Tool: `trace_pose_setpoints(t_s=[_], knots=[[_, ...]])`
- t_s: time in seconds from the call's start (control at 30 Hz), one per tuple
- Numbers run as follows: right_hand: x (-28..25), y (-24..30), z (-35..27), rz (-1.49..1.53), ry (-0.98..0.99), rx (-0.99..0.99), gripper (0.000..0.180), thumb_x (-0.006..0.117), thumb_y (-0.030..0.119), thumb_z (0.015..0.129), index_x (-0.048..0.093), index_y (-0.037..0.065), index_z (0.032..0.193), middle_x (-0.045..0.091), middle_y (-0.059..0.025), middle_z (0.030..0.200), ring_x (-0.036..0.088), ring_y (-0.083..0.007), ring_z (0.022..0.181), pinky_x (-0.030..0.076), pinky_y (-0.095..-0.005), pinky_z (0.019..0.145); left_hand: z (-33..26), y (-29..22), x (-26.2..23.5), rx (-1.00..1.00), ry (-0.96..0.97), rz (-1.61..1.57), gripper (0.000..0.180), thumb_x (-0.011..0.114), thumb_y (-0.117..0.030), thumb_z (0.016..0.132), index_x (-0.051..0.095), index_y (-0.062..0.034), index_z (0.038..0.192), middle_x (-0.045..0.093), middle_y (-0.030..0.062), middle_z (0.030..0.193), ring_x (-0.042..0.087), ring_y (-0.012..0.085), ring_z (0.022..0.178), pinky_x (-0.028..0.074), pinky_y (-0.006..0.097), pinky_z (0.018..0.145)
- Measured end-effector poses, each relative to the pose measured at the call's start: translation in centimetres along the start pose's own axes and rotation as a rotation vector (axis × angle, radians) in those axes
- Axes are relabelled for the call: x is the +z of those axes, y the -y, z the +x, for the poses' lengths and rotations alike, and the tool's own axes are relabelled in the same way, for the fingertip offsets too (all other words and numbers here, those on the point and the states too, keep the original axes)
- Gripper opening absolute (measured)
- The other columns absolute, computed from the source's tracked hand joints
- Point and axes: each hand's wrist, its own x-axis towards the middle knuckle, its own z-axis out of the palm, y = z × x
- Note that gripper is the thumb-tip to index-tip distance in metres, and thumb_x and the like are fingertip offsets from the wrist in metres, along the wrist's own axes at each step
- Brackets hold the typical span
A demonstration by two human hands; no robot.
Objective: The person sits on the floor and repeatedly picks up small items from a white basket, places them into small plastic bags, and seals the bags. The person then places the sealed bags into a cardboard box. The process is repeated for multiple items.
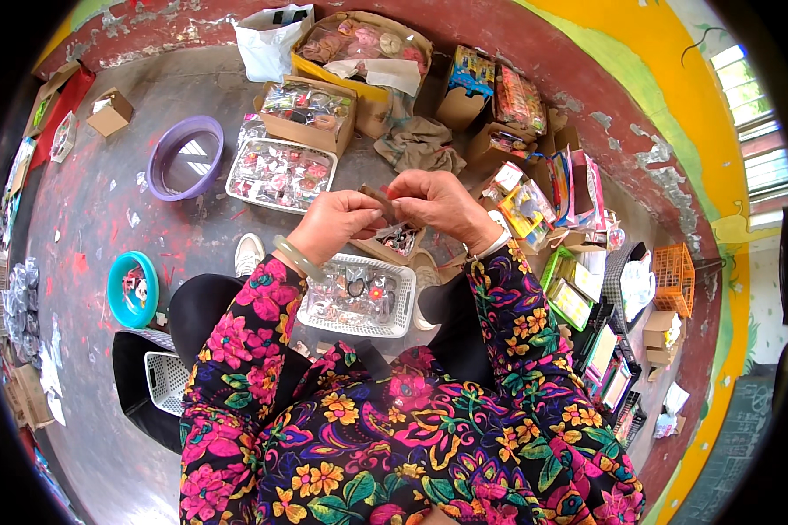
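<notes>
Both my hands are raised close together above the floor, fingertips nearly meeting. Thumb and fingers of my left hand are pinched on a small flat brown piece, whose exact kind I cannot make out. From the other side my right hand pinches the same piece, its fingers curled. Below them, between my feet, stands a white plastic basket of small clear packets with hair ties. Just beyond it, partly hidden under my hands, is a small cardboard box of little dark and red items.
Another white basket of packets and a carton stand ahead. A purple basin and a teal basin are on the left. Goods in boxes, a green basket and an orange crate line the right wall.
</notes>
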Motion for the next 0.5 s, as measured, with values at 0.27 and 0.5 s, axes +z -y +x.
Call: trace_pose_setpoints(t_s=[0.27,0.5], knots=[[0.5,-1.1,0.4,-0.488,-0.056,-0.075,0.018,0.065,0.013,0.072,0.058,0.002,0.085,0.055,-0.0039,0.066,0.051,-0.0096,0.062,0.041,-0.0257,0.054,0.0,0.1,0.6,0.006,-0.014,0.038,0.019,0.053,-0.009,0.087,0.06,0.0016,0.101,0.063,0.0064,0.092,0.061,0.0123,0.083,0.052,0.025,0.071],[1.0,1.5,-0.1,-0.517,-0.184,-0.064,0.035,0.07,0.019,0.067,0.052,0.005,0.095,0.057,-0.0079,0.075,0.056,-0.0265,0.073,0.043,-0.0348,0.062,-0.4,-0.4,0.4,-0.023,0.068,-0.148,0.025,0.049,-0.01,0.089,0.056,0.001,0.11,0.061,0.0078,0.1,0.06,0.0157,0.092,0.051,0.028,0.08]])
